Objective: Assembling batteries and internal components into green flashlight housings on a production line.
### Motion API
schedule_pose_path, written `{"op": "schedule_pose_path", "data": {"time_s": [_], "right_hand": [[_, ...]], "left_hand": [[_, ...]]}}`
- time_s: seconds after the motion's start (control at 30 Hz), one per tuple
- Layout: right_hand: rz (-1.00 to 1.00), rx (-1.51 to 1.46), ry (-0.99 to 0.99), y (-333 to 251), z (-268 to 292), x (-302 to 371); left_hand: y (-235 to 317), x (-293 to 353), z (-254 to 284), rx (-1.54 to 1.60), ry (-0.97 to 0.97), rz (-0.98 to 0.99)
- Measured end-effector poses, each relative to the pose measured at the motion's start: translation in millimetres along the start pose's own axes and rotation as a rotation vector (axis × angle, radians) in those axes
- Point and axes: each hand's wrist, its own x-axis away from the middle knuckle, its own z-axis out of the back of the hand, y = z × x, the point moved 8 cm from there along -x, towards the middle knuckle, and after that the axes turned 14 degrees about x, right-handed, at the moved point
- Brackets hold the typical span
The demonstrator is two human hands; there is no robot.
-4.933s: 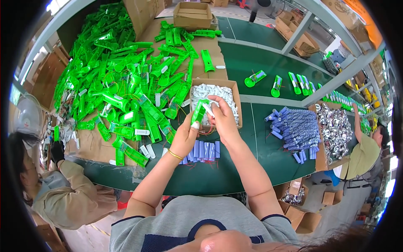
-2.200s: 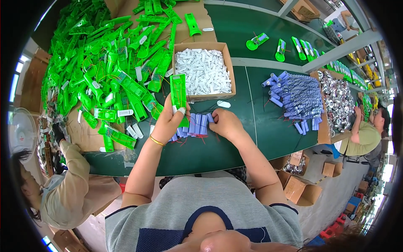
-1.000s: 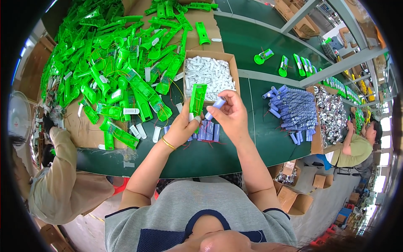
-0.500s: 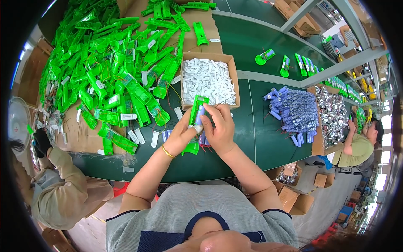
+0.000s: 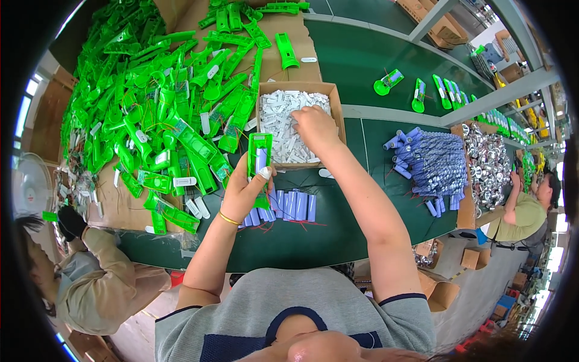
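Note:
My left hand [image 5: 244, 190] is closed around a green plastic housing [image 5: 253, 145], held upright above the table's near part. A purple cylindrical battery cell [image 5: 260, 160] sits inside the housing, with my thumb against its lower end. My right hand [image 5: 316, 128] reaches into an open cardboard box [image 5: 339, 102] of small white plastic pieces [image 5: 280, 130]. Its fingers are bent together at the pile, and their tips are partly hidden. Beside and below my left hand, a row of purple battery cells [image 5: 295, 206] with red wires lies on the green tabletop [image 5: 259, 250].
A large heap of green housings [image 5: 175, 90] with wires covers the left side. To the right are a stack of purple cells [image 5: 431, 160] and a box of shiny metal parts [image 5: 485, 157]. Assembled green units [image 5: 443, 90] line the far side beyond a metal rail [image 5: 392, 114]. Co-workers sit left and right.
My right hand has left the green housing and moved up and right into the box of white pieces. My left hand has shifted slightly left with the housing, exposing the row of cells.

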Motion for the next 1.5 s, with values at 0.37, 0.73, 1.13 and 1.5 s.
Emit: {"op": "schedule_pose_path", "data": {"time_s": [0.37,0.73,1.13,1.5], "right_hand": [[-0.043,-0.404,0.212,16.0,11.1,20.6],[0.091,-0.288,0.236,-4.2,20.7,19.7],[0.068,-0.872,0.446,-40.1,98.1,63.7],[-0.034,-0.623,0.579,-52.1,123.2,82.4]], "left_hand": [[-2.1,-5.0,5.8,-0.160,-0.019,0.026],[-2.1,0.4,24.3,-0.139,0.055,-0.009],[30.3,-8.9,-3.9,0.141,-0.033,-0.098],[35.4,-31.0,-7.8,0.119,0.099,-0.087]]}}
